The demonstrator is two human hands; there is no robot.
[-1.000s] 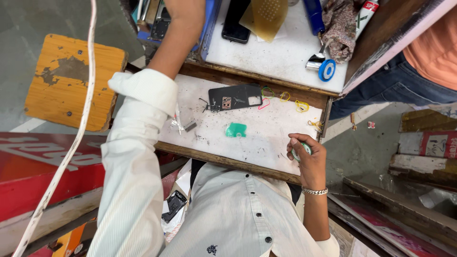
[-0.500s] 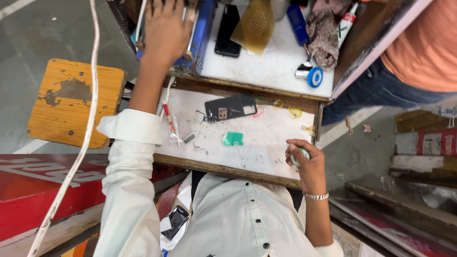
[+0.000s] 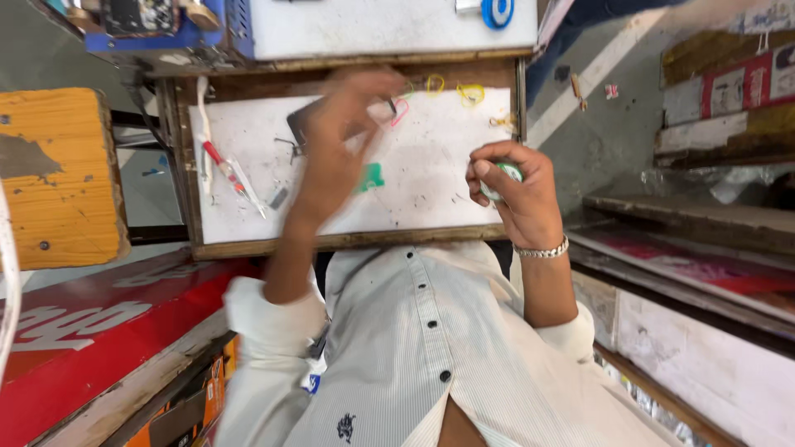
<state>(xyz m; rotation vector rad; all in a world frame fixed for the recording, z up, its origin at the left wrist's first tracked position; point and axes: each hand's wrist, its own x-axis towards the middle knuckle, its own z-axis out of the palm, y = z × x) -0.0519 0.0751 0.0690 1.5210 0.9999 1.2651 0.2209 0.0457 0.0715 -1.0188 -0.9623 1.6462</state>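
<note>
My left hand point(image 3: 335, 145) is blurred in motion over the white work board point(image 3: 431, 199), with its fingers above a dark phone point(image 3: 298, 124) lying there. The blur hides whether it holds anything. My right hand point(image 3: 517, 186) rests at the board's right front edge. It is closed around a small round green and white object point(image 3: 507, 171). A small green piece point(image 3: 373, 176) lies on the board between the two hands. To the left lie a red-handled tool point(image 3: 217, 159) and thin metal tools point(image 3: 248, 186).
Yellow bands point(image 3: 470, 91) and a pink band point(image 3: 402, 112) lie at the board's far edge. Behind it is a white shelf with a blue device point(image 3: 141, 25) and a blue tape roll point(image 3: 497, 10). A wooden stool point(image 3: 50, 174) stands left, and stacked boards are at right.
My left hand has drawn back from the far shelf to above the phone on the board. The view has tilted down and closer. My right hand stays closed at the board's right edge.
</note>
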